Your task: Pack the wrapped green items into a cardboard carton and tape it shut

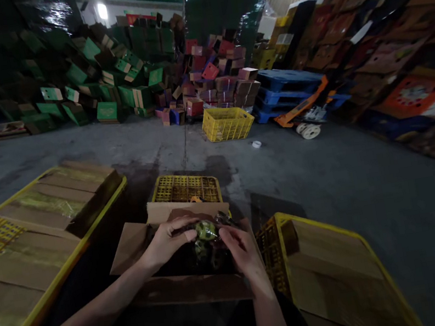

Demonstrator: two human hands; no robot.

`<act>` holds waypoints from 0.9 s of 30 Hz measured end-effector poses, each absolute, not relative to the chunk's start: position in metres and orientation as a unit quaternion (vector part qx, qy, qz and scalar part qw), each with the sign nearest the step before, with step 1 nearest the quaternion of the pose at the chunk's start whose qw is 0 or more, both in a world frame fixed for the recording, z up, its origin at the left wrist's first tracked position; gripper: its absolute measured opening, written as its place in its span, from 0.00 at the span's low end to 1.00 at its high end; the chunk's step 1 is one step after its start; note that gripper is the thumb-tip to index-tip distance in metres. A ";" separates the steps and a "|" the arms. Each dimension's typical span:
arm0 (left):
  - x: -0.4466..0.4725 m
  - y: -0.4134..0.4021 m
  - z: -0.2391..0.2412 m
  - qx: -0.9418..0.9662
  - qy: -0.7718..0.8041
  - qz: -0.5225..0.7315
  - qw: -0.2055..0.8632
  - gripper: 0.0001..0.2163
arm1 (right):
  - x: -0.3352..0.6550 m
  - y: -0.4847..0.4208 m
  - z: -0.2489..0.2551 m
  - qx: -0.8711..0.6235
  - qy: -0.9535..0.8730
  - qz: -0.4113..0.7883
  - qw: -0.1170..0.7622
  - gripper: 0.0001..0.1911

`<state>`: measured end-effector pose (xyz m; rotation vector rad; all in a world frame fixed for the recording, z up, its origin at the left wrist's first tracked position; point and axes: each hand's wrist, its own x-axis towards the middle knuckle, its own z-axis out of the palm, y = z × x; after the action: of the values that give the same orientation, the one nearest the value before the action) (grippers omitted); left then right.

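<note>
An open cardboard box (188, 289) sits in front of me. Over it, my left hand (169, 242) and my right hand (240, 244) are on either side of a clear plastic bag (207, 230) with green, round, fruit-like pieces inside. The left thumb and fingers close on the bag's left edge. On its right side, the right fingertips pinch the shiny plastic. Below the bag lie darker round pieces (201, 250), too dim to name. Shadow hides most of the box's inside.
A yellow crate (185, 188) stands behind the box. Cardboard lines yellow crates at left (48, 213) and right (333, 255). Another yellow crate (227, 123) is farther off, near blue pallets (285, 85) and an orange pallet jack (304, 107). Green cartons (107, 112) are heaped behind.
</note>
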<state>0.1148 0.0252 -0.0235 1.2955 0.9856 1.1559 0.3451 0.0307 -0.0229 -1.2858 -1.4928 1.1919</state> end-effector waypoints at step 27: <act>0.113 0.023 -0.024 0.529 0.474 0.454 0.538 0.24 | 0.340 0.026 -0.011 -0.489 -0.589 0.494 0.413 0.25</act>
<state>0.1131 0.0228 -0.0238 1.2593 1.1280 1.0797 0.3400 0.0264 -0.0114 -1.2288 -1.4815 1.2410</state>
